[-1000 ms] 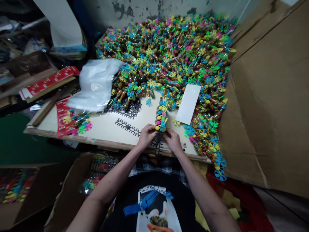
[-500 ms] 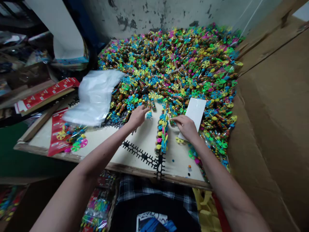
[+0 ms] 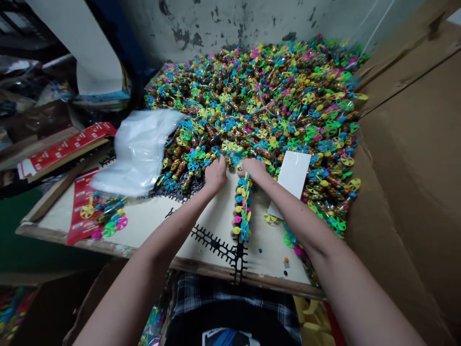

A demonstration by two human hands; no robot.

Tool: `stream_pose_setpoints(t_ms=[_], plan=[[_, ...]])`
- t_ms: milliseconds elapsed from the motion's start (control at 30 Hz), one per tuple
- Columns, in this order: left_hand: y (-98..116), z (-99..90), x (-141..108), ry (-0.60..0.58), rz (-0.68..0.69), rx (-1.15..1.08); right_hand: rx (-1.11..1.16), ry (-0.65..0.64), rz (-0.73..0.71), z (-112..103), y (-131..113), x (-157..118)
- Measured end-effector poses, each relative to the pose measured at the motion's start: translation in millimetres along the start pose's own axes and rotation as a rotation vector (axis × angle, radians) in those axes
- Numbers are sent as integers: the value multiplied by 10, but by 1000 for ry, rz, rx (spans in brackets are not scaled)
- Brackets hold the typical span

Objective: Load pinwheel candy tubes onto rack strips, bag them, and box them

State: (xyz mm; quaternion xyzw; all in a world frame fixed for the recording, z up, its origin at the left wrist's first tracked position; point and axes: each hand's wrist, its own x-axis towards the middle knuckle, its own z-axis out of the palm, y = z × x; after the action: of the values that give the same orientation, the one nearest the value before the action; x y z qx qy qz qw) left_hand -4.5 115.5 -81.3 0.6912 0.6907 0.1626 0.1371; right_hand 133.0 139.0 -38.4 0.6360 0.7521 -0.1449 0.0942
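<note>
Row of fan-topped candy toys (image 3: 243, 206) lies on the table (image 3: 133, 221) right of its middle, its long axis running almost squarely from the front edge toward the heaped toys (image 3: 252, 91) at the back. From its near end a black toothed strip (image 3: 239, 262) continues to the front edge; a second toothed strip (image 3: 216, 244) slants in from the left and meets it. Clear tubes in the heap are filled with multicoloured beads. Below the front edge, left of the body, a cardboard box (image 3: 99, 288) sits beside brightly coloured packets (image 3: 154, 319).

Left hand (image 3: 216, 174) is curled at the heap's front; whether it grips anything is hidden. Right hand (image 3: 252, 170), fingers bent, is by the row's far end, a yellow bit at its fingertips, its grip unclear.
</note>
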Motion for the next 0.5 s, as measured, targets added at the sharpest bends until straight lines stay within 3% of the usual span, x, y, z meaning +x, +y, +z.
stream_pose_setpoints(t_ms=[133,267,367,500], plan=[[-85,-77,-49,8,-81,-354,320,153,-85,33,161,-38],[-200,-240,-279,-85,-227,-805,911,379,-151,174,409,-245],[-237,-366,-548,-264,-345,-1198,1303,430,-129,337,535,-610],[-237,-443,-875,-412,-497,-1498,1497,444,-76,594,532,-1281]])
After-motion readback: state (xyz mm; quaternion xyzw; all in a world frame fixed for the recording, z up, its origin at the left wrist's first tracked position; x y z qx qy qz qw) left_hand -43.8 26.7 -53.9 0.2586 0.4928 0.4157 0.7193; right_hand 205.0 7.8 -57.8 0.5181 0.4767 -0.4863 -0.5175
